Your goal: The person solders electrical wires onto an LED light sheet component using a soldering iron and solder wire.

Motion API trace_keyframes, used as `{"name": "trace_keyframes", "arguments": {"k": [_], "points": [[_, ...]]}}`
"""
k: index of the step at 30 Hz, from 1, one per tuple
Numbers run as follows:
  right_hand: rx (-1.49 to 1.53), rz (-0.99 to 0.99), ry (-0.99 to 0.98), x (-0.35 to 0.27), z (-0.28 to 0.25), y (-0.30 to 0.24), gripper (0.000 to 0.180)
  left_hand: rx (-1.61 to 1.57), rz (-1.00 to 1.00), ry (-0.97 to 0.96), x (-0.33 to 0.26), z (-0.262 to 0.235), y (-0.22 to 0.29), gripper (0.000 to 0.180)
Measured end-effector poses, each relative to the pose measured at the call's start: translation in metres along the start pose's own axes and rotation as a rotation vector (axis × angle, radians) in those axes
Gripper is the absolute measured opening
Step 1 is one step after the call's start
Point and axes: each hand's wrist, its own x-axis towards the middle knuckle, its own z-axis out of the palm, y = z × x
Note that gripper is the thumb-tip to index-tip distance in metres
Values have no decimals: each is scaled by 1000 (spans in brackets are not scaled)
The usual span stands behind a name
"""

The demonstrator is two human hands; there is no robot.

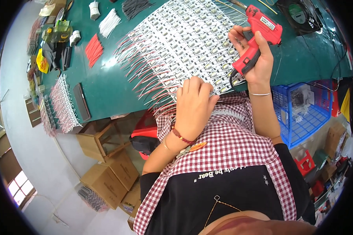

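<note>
Right hand (254, 55) gripped a red glue gun (259, 35), left hand (194, 105) pressed flat, fingers together, on white LED strips (184, 43), green table (102, 82) beneath.

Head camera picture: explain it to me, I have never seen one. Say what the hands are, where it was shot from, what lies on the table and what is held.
There is no machine here: a person works with two bare hands. The single picture comes from a wide fisheye camera on that person's head, looking down, so straight edges bend near the rim. The right hand holds a red glue gun, its nozzle out of clear sight. The left hand presses down on the near edge of rows of white LED strips, whose red and white wires fan out to the left. These lie on a green table. Further left are bundles of red wires and white wires. A blue basket stands beside the table, on the right.
</note>
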Motion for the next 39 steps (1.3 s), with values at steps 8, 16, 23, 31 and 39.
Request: {"name": "trace_keyframes", "arguments": {"k": [8, 16, 23, 31, 39], "points": [[-5, 2, -8, -1, 0, 0, 29, 116, 2, -140, 18, 6, 7, 19], [-9, 4, 6, -1, 2, -1, 30, 118, -154, 148, -27, -6, -12, 17], [-1, -2, -19, -1, -3, 0, 31, 192, -268, 180, -38, -9, -17, 18], [-7, -5, -7, -2, 0, 0, 31, 122, -93, 85, -7, 4, -8, 24], [-26, -10, -3, -2, 0, -1, 30, 70, 29, 162, -4, 11, -14, 17]]}}
